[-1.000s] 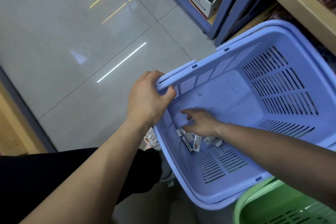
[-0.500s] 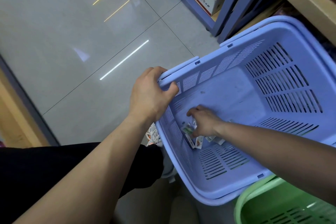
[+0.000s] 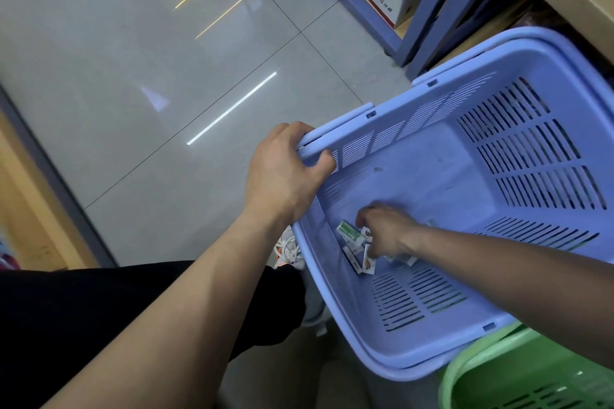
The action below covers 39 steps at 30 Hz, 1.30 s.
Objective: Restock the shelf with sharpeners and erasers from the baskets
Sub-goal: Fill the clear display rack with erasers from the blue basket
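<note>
Left hand (image 3: 282,176) grips the blue basket (image 3: 548,53) at its near-left rim, thumb inside the wall. Right hand (image 3: 387,231) is down on the basket floor, fingers curled round some of the eraser packs (image 3: 349,232) piled in that corner. Green basket (image 3: 465,365) sits just beside, lower right.

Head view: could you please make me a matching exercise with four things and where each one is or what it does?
1 left hand
2 right hand
3 small boxes
4 green basket

A bottom right of the picture
B grips the blue basket rim
C lie in a corner inside the blue basket
D fingers curled on the boxes

Pairs: 1-B; 2-D; 3-C; 4-A
</note>
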Tool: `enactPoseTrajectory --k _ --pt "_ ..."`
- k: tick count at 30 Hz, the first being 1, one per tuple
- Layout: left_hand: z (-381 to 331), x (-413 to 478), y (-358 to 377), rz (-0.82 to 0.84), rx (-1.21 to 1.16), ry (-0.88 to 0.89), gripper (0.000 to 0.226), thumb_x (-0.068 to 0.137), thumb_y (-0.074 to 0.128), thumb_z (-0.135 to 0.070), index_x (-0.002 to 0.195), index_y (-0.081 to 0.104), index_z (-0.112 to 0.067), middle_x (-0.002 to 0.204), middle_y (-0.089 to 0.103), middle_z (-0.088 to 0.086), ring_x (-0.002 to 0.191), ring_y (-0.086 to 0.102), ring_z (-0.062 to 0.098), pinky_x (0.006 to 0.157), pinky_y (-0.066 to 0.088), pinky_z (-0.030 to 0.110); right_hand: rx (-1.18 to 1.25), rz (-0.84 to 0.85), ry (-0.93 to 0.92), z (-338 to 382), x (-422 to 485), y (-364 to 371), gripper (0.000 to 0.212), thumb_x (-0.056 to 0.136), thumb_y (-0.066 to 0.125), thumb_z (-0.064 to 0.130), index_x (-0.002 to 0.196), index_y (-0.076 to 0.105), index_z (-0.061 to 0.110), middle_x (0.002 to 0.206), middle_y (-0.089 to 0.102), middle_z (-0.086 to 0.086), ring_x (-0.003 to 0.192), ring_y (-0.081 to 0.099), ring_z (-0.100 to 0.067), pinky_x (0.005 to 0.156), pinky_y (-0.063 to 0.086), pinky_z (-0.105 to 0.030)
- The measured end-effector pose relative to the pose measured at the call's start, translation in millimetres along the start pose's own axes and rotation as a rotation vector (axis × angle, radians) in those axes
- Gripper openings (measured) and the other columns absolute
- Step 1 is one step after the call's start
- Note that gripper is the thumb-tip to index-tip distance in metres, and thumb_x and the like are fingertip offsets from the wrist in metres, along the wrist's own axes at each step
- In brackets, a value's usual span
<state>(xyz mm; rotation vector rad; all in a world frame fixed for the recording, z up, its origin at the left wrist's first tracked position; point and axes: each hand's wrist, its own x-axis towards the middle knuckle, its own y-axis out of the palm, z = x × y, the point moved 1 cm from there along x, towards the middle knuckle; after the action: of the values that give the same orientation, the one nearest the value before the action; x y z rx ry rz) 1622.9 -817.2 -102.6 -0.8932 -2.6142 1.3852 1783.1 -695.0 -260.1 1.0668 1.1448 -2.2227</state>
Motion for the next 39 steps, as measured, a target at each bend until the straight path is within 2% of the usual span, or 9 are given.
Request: enactPoseTrajectory --k 4,11,15,18,21,23,29,33,39 --pt "0.6 0.0 0.3 0.009 -0.013 -0.004 0.014 0.083 0.066 -0.032 0.093 0.065 -0.023 0.088 0.060 -0.004 0.080 0.055 0.018 0.070 0.044 0.032 0.041 0.025 -0.084 -12.1 -3.1 7.2 0.074 0.071 0.084 0.020 0.137 0.052 0.017 0.131 0.051 -0.004 0.126 0.047 -0.021 0.092 0.040 -0.024" --pt "0.7 -0.2 0.1 0.013 -0.021 -0.007 0.012 0.084 0.066 -0.032 0.093 0.064 -0.024 0.088 0.060 -0.005 0.079 0.053 0.016 0.069 0.041 0.029 0.069 0.036 -0.104 -15.0 -3.4 2.5 0.068 0.073 0.087 0.020 0.132 0.054 0.021 0.117 0.054 0.000 0.113 0.051 -0.019 0.080 0.041 -0.025" --pt "0.5 -0.5 0.3 0.015 -0.022 -0.007 0.010 0.084 0.066 -0.032 0.092 0.063 -0.025 0.087 0.059 -0.005 0.078 0.052 0.015 0.068 0.039 0.027 0.030 -0.021 -0.131 -15.3 -5.9 11.0 0.056 0.073 0.083 0.017 0.120 0.052 0.024 0.108 0.043 0.007 0.106 0.048 -0.017 0.073 0.028 -0.023" --pt "0.4 -0.2 0.1 0.020 -0.028 -0.010 0.009 0.084 0.066 -0.032 0.089 0.061 -0.028 0.087 0.059 -0.006 0.078 0.053 0.016 0.068 0.040 0.029 0.070 0.001 -0.077 -16.5 -5.0 12.2 0.054 0.075 0.082 0.016 0.119 0.053 0.024 0.116 0.054 0.004 0.109 0.055 -0.020 0.076 0.038 -0.026" --pt "-0.3 -0.3 -0.2 0.023 -0.033 -0.015 0.008 0.083 0.065 -0.032 0.089 0.059 -0.030 0.086 0.059 -0.006 0.078 0.053 0.016 0.068 0.039 0.028 0.092 0.050 -0.047 -18.5 -3.9 7.2 0.038 0.073 0.084 0.018 0.094 0.055 0.030 0.101 0.059 0.006 0.098 0.061 -0.018 0.072 0.046 -0.028" --pt "-0.3 -0.4 -0.4 0.023 -0.032 -0.013 0.008 0.084 0.065 -0.032 0.088 0.059 -0.030 0.086 0.058 -0.007 0.078 0.052 0.016 0.068 0.038 0.028 0.129 0.069 -0.073 -16.1 -3.3 3.8 0.037 0.071 0.086 0.019 0.088 0.055 0.031 0.095 0.060 0.006 0.091 0.060 -0.016 0.072 0.050 -0.031" --pt "-0.1 -0.8 0.0 0.021 -0.016 -0.012 0.010 0.084 0.065 -0.032 0.091 0.063 -0.026 0.086 0.059 -0.006 0.077 0.052 0.016 0.065 0.037 0.026 0.093 0.074 -0.081 -5.9 -5.0 14.3 0.036 0.067 0.087 0.022 0.096 0.066 0.023 0.092 0.065 0.000 0.085 0.063 -0.020 0.071 0.052 -0.031" --pt "0.5 -0.4 0.3 0.014 -0.016 -0.013 0.011 0.083 0.065 -0.032 0.092 0.065 -0.024 0.085 0.059 -0.006 0.076 0.053 0.014 0.062 0.039 0.020 0.097 0.126 -0.019 -8.1 -6.7 12.6 0.028 0.068 0.086 0.024 0.077 0.060 0.022 0.081 0.065 -0.001 0.076 0.065 -0.022 0.060 0.046 -0.027" --pt "1.0 -0.3 0.3 0.010 -0.023 -0.020 0.011 0.083 0.065 -0.032 0.091 0.065 -0.026 0.086 0.060 -0.004 0.076 0.053 0.015 0.063 0.040 0.025 0.116 0.179 -0.010 -1.1 -12.6 8.7 0.030 0.068 0.086 0.023 0.091 0.068 0.017 0.091 0.071 -0.003 0.082 0.068 -0.021 0.059 0.047 -0.025"
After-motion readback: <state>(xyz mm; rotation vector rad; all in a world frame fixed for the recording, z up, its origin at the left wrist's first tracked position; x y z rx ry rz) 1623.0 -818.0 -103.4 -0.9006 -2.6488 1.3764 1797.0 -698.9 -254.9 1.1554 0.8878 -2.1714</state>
